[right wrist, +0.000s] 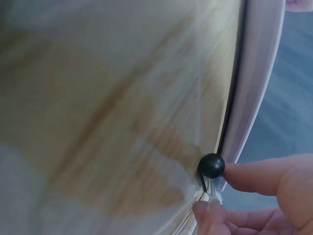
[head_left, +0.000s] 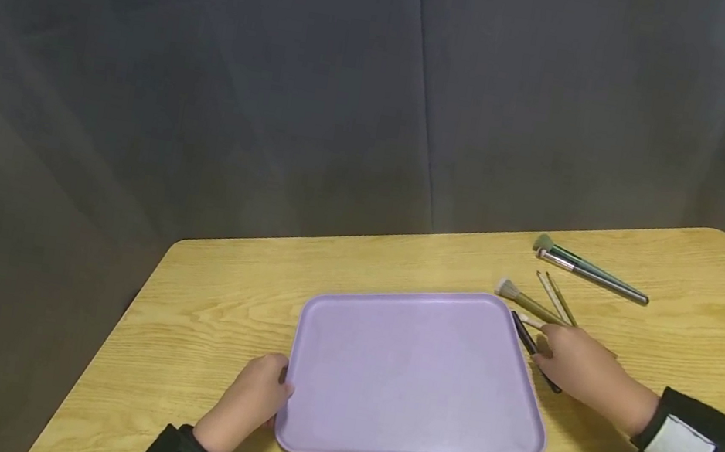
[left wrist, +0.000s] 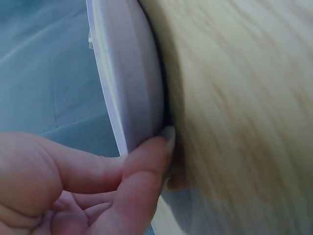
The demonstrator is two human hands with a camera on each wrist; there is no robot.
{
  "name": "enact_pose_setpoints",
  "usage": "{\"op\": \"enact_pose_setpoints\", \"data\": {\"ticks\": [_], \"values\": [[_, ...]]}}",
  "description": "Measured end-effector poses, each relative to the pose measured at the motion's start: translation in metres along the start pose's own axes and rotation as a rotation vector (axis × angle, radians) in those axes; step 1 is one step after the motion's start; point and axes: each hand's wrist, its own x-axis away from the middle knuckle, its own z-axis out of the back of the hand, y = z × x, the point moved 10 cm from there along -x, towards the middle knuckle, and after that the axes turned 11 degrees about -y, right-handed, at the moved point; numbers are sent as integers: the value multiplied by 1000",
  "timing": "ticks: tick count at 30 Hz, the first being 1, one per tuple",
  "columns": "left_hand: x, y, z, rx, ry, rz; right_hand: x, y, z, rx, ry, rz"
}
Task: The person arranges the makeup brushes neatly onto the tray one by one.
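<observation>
A lilac tray (head_left: 417, 375) lies on the wooden table. My left hand (head_left: 255, 391) pinches its left edge, thumb at the rim and fingertips low on the outer wall (left wrist: 129, 73). By the tray's right edge, my right hand (head_left: 577, 363) pinches a slim black makeup brush (head_left: 524, 335). The right wrist view shows the thumb against its round black end (right wrist: 212, 165), with fingers on the other side. Under and beyond this hand lie a brush with pale bristles and a gold handle (head_left: 536, 307) and thin gold brushes (head_left: 561, 299), partly hidden by the fingers.
Farther back on the right lie a green makeup brush (head_left: 598, 267) and a dark-handled brush with a silver collar (head_left: 607, 284), side by side. A dark cloth (head_left: 326, 95) hangs behind the wooden table (head_left: 218, 298).
</observation>
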Motion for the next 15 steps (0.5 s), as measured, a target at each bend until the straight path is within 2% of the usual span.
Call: {"op": "enact_pose_setpoints", "data": {"ticks": [5,9,15], "values": [[-3,2,0,3,-12,-36,-3,2,-2,17,-3,-14],[-4,2,2,4,-19,-19,-5,1,-3,17,-15,-27],[-6,1,4,0,-28,-5,-7,-1,-4,-11,-28,1]]}}
